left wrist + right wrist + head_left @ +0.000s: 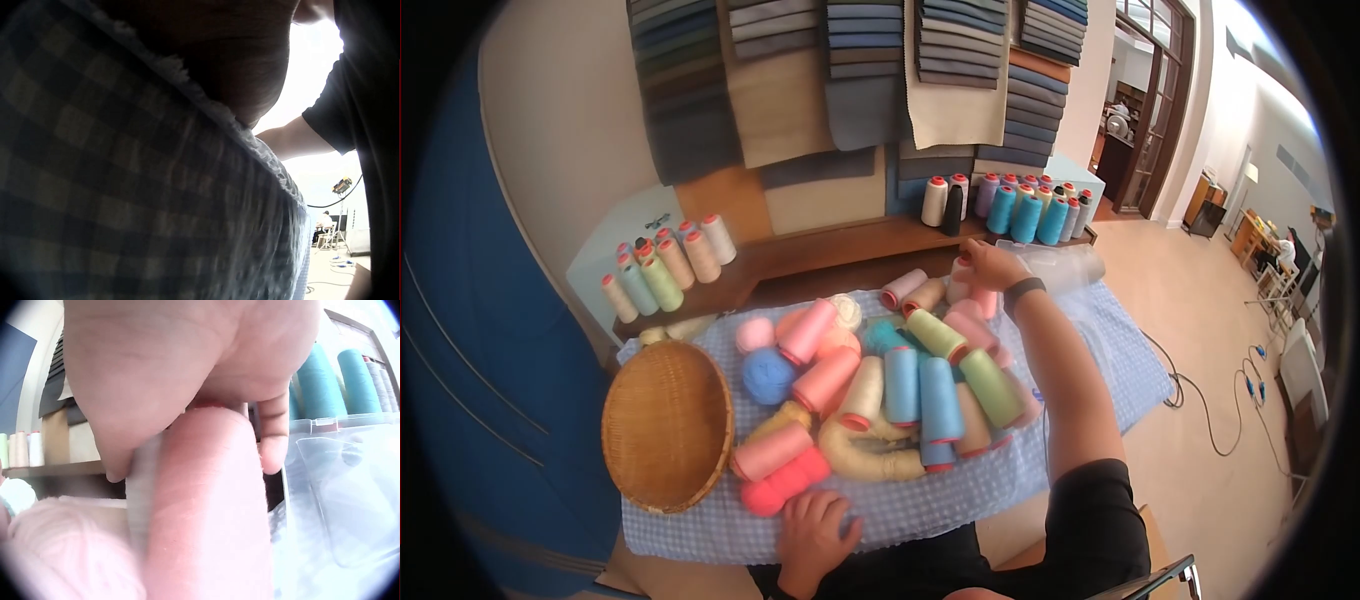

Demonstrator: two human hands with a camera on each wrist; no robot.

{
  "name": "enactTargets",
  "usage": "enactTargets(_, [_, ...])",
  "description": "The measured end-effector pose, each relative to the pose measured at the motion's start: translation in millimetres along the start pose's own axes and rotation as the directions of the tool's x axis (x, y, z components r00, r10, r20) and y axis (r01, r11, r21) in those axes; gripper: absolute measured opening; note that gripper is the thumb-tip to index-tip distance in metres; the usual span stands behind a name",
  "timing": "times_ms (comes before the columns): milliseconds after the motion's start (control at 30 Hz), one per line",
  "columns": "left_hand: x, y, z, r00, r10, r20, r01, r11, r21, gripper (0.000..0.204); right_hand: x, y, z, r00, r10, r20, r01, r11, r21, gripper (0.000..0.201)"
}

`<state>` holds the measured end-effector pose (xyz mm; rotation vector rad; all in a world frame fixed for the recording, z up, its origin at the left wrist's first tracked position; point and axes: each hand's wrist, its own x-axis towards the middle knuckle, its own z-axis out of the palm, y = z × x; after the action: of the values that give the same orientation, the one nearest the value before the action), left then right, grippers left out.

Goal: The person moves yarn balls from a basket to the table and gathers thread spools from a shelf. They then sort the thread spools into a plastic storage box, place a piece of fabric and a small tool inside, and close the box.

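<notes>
My right hand (992, 267) reaches to the table's far side, its fingers curled round the top of a thread cone. In the right wrist view a pink thread cone (206, 500) stands upright under the palm, with a paler cone (141, 487) close behind it; I cannot tell which of them the fingers grip. My left hand (815, 535) rests on the near edge of the checked tablecloth (700, 535), fingers spread loosely, beside a bright pink-red yarn skein (785, 482). The left wrist view mostly shows hanging cloth, with that hand dark above it.
Thread cones, yarn balls and skeins crowd the table's middle, including blue cones (902, 385) and a blue ball (769, 376). A wicker basket (665, 430) stands at the left, a clear plastic box (1050, 265) at the far right. More cones line the wooden shelf (830, 250) behind.
</notes>
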<state>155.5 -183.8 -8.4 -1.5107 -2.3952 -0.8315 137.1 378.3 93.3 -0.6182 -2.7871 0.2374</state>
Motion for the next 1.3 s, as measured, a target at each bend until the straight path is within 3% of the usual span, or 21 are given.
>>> enactTargets(133, [0.0,0.3,-0.7,1.0,-0.007,0.01,0.007,1.0,0.0,0.029,-3.0,-5.0,-8.5,1.0,0.014,-0.021,-0.015,0.999,-0.029,0.056])
enactTargets(233, [0.5,-1.1,0.7,1.0,-0.007,0.015,0.007,1.0,0.003,0.029,0.2,-3.9,-15.2,0.995,-0.057,-0.087,0.049,0.994,-0.093,0.051])
enactTargets(333, [0.4,-0.7,0.7,1.0,-0.013,0.018,0.013,1.0,0.001,0.029,17.0,-5.6,-21.5,0.961,-0.109,-0.255,0.081,0.99,-0.116,0.044])
enactTargets(433, [0.0,-1.3,0.8,1.0,-0.007,0.023,0.007,1.0,0.019,0.029,40.1,-12.2,-21.6,0.895,-0.073,-0.439,0.022,0.992,-0.121,0.039])
enactTargets(567, [-0.1,-3.1,3.4,1.0,0.001,0.022,-0.002,1.0,0.03,0.029,67.2,-26.1,-23.1,0.838,-0.055,-0.543,-0.042,0.986,-0.164,0.05])
enactTargets(600, [-3.9,-2.6,4.7,0.999,-0.015,0.036,0.013,0.998,0.059,0.031,77.4,-26.0,-20.6,0.842,-0.035,-0.538,-0.07,0.982,-0.173,0.058])
enactTargets(733, [-7.6,2.4,3.8,0.997,-0.061,0.049,0.056,0.995,0.088,0.034,105.0,-30.9,-13.7,0.798,-0.03,-0.602,-0.094,0.981,-0.173,0.056])
enactTargets(967, [-5.8,2.6,3.3,0.991,-0.108,0.082,0.103,0.993,0.065,0.034,135.9,-32.1,-1.9,0.829,0.036,-0.559,-0.157,0.973,-0.171,0.053])
enactTargets(1300, [-2.6,2.8,0.7,0.993,-0.091,0.072,0.089,0.996,0.03,0.035,148.7,-26.0,1.4,0.838,-0.052,-0.543,-0.115,0.956,-0.27,0.044])
